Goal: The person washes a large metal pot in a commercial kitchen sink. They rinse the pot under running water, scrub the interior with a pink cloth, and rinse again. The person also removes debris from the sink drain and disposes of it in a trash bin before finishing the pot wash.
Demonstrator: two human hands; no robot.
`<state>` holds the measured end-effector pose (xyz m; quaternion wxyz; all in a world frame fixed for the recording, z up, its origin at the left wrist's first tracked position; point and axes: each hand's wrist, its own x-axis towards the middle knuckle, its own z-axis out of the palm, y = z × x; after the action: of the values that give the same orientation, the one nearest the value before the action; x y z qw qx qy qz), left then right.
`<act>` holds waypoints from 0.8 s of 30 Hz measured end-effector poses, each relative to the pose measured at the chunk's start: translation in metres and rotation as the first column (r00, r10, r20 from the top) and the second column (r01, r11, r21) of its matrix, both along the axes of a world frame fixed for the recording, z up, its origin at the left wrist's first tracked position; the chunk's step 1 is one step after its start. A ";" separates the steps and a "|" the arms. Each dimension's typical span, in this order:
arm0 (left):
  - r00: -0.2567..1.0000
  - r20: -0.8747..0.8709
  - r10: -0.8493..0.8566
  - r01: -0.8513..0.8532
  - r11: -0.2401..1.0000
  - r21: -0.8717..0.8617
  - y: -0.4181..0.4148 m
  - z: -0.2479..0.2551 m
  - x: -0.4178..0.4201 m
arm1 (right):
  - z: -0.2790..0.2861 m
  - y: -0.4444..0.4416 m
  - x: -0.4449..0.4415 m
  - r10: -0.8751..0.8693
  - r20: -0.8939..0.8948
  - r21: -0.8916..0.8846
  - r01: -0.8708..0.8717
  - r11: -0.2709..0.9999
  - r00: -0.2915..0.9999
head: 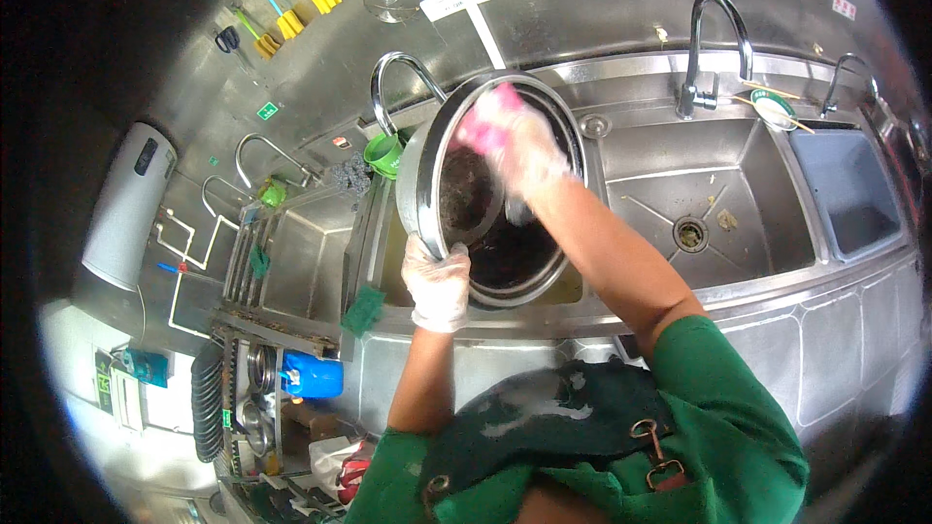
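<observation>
A large round metal pot [470, 196] with a dark interior is tilted up over the middle sink [502, 320], its opening towards me. My left hand [437, 284], in a clear glove, grips the pot's rim at the lower left. My gloved right hand [528, 156] reaches into the opening and presses a pink cloth or sponge [484, 127] near the inner wall. Both hand and pink item are blurred, so the exact contact cannot be told. Beside the pot's left wall is a green cup [383, 156].
At right, a sink [772, 218] holds food scraps near its drain, with a grey-blue tub [848, 196] beyond. A bowl with chopsticks [773, 110] rests behind. Curved faucets [393, 62] rise behind the pot. A green scouring pad [362, 311] lies on the left front edge.
</observation>
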<state>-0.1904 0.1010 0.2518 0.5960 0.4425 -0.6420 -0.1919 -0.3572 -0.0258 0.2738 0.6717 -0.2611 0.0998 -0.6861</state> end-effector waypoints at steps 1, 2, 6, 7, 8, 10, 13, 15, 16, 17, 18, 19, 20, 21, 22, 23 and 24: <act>1.000 -0.018 -0.007 0.007 1.000 0.012 0.003 0.004 -0.004 | 0.000 -0.015 -0.014 -0.078 0.117 0.062 0.071 0.996 0.990; 0.993 -0.107 -0.056 0.058 0.998 0.015 0.005 0.009 -0.011 | 0.002 -0.029 -0.030 -0.169 0.223 0.120 0.145 0.982 0.960; 0.992 -0.110 -0.063 0.063 0.998 -0.003 0.011 0.010 -0.015 | 0.011 -0.021 -0.030 -0.243 0.050 0.154 0.233 0.960 0.969; 0.979 -0.178 -0.097 0.106 0.994 0.040 0.007 0.003 -0.008 | 0.013 -0.004 -0.011 -0.215 -0.078 0.001 0.215 0.977 0.974; 0.958 -0.251 -0.136 0.161 0.984 0.081 0.000 -0.004 -0.002 | 0.033 0.028 0.008 -0.219 -0.218 0.012 0.227 0.974 0.951; 0.975 -0.181 -0.129 0.137 0.990 0.029 0.001 0.000 -0.009 | 0.034 0.057 0.021 -0.156 -0.403 -0.161 0.098 0.982 0.902; 0.987 -0.090 -0.131 0.138 0.987 0.078 0.002 0.009 -0.009 | 0.044 0.032 -0.014 -0.062 -0.322 -0.114 0.026 0.993 0.945; 0.983 -0.118 -0.139 0.146 0.988 0.050 0.008 0.022 -0.016 | 0.036 -0.014 -0.052 -0.204 -0.400 0.015 0.229 0.973 0.894; 0.979 -0.137 -0.149 0.155 0.987 0.037 0.008 0.024 -0.019 | 0.022 -0.030 -0.077 -0.236 -0.339 0.191 0.313 0.931 0.911; 0.984 -0.115 -0.135 0.142 0.989 0.052 0.009 0.025 -0.017 | 0.006 -0.040 -0.095 -0.272 -0.257 0.355 0.352 0.866 0.927; 0.987 -0.095 -0.130 0.136 0.989 0.060 0.010 0.025 -0.015 | -0.008 -0.043 -0.106 -0.331 -0.200 0.463 0.387 0.797 0.922; 0.989 -0.079 -0.124 0.129 0.989 0.068 0.010 0.023 -0.014 | -0.022 -0.036 -0.105 -0.367 -0.146 0.422 0.393 0.817 0.919; 0.998 0.030 -0.052 0.049 0.994 0.100 0.013 0.024 -0.022 | -0.034 -0.049 -0.110 -0.436 -0.294 0.358 0.521 0.775 0.851; 0.994 0.019 -0.104 0.102 0.990 0.096 0.008 0.022 -0.028 | -0.044 -0.060 -0.109 -0.492 -0.426 0.287 0.629 0.723 0.759; 0.993 0.024 -0.115 0.112 0.988 0.109 0.008 0.016 -0.021 | -0.024 -0.042 -0.090 -0.447 -0.462 0.207 0.583 0.786 0.766; 0.990 0.031 -0.135 0.130 0.984 0.118 0.008 0.013 -0.018 | 0.004 -0.016 -0.072 -0.414 -0.495 0.122 0.532 0.838 0.764; 0.985 -0.031 -0.173 0.175 0.981 0.082 0.006 0.016 -0.028 | 0.012 -0.008 -0.060 -0.486 -0.548 -0.071 0.541 0.838 0.681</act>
<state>-0.2186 0.1073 0.2679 0.5651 0.4073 -0.6625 -0.2753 -0.4170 -0.0339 0.2855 0.4070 -0.3737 0.3885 -0.7374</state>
